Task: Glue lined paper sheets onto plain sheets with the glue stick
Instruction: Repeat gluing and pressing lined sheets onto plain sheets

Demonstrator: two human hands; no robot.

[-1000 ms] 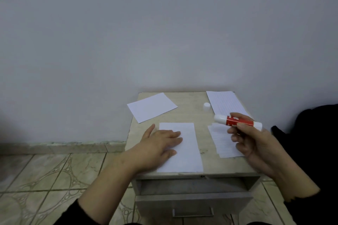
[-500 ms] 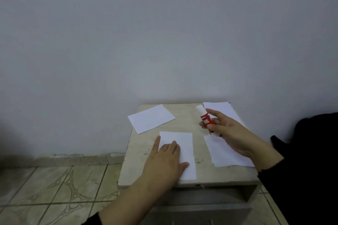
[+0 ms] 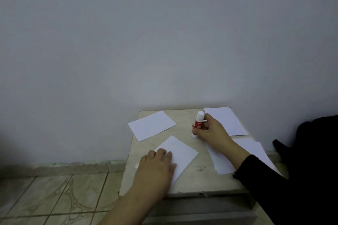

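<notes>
In the head view, the person's right hand [image 3: 210,129] is gripping the glue stick [image 3: 197,124], fingers curled round its red middle. The stick is standing nearly upright with its lower end touching the table [image 3: 184,115], its white cap on top, between the far sheets. The left hand [image 3: 157,164] is lying flat, fingers straight, pressing on the near-left part of the sheet in front [image 3: 178,153], which is sitting askew on the tabletop, one corner pointing away. Whether this sheet is already a glued pair or a single one cannot be told from here.

Another sheet [image 3: 151,125] is lying at the far left, overhanging the table's edge slightly. A faintly lined sheet [image 3: 226,120] is lying at the far right, just beside the right hand, and a loose stack of sheets [image 3: 256,151] is passing under the right forearm, in its black sleeve [image 3: 274,179], and sticking out past the right edge.

The risks, as a judgement: the glue stick is tall and narrow, so if the hand is letting go carelessly it is likely tipping and rolling off the small table. The sleeve is resting over the loose stack, so any pull of the arm is liable to be dragging those sheets off the edge. The left hand is pressing only one corner region, so if the glue beneath is wet the skewed sheet could be sliding or lifting at its free corners. The far left sheet, overhanging, could be knocked to the tiled floor [image 3: 54,197].
</notes>
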